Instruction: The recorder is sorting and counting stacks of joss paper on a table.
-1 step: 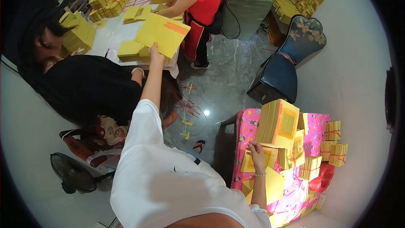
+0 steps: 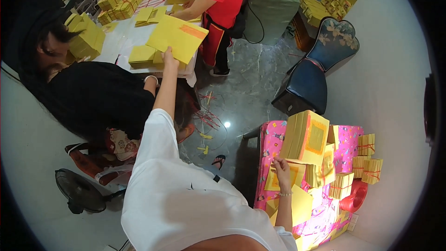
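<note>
In the lower right of the frame, the right hand [image 2: 282,175] is over the pink-covered table [image 2: 347,135], its fingers bent, by the bottom edge of a tall yellow paper stack [image 2: 297,135]. Loose yellow sheets [image 2: 302,204] lie below it, and tied bundles [image 2: 366,143] stand toward the table's right edge, near a red round container [image 2: 356,195].

Farther off, upper left of centre, the left hand [image 2: 170,59] grips the near edge of a yellow sheet [image 2: 179,37] with an orange patch. The two hands are well apart. The sheet is held over the corner of a white-topped table [image 2: 113,46], beside a short yellow pile [image 2: 142,56]. Beyond are a co-worker in black [image 2: 97,95] at left and a co-worker in red [image 2: 224,0] at top.

Held by one edge, the sheet could sag, or slip if the grip loosens; its far corner could catch the arm in red. A knock from the right hand could topple the tall stack.

Whether the right fingers pinch paper or merely rest there, I cannot tell. The left fingertips are hidden under the sheet, and the top edge cuts off the co-worker in red.
</note>
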{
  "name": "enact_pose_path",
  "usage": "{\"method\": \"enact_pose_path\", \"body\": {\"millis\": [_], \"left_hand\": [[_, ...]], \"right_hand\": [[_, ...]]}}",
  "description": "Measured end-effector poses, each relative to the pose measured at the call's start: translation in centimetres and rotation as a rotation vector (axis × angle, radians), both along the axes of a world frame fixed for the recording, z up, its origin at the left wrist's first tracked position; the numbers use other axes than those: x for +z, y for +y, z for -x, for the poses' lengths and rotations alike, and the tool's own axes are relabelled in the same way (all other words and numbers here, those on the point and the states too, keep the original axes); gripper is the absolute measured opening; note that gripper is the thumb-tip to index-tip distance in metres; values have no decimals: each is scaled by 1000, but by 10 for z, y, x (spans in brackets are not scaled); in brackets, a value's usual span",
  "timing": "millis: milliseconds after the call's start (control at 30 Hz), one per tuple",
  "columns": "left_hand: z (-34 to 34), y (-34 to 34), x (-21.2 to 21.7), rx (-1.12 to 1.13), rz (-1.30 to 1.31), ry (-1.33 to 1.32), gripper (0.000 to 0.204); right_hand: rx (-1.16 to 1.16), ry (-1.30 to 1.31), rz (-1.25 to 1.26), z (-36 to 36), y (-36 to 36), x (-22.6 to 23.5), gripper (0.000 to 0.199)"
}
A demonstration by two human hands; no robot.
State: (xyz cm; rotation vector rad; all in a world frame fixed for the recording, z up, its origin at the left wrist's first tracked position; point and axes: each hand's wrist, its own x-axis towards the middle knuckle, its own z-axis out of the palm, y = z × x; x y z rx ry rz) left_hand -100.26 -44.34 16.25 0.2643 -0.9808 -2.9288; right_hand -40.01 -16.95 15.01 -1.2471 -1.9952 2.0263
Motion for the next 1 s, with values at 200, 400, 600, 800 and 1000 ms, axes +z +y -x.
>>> {"method": "enact_pose_path", "body": {"millis": [200,400,600,800,1000], "left_hand": [[45,-24,-9,74,95,-60,40],[62,-19,-1,150,157,-197,40],[71,-21,-2,281,540,-45,36],[65,-14,0,259,727,58,37],[77,-15,5,251,471,-13,37]], "right_hand": [[-48,-28,46,-6,-3,-5,19],[-101,-46,90,-10,-5,-9,16],[-82,-73,129,-3,-9,-15,14],[-84,-66,141,3,-7,-15,15],[-62,-79,133,10,-6,-12,14]]}}
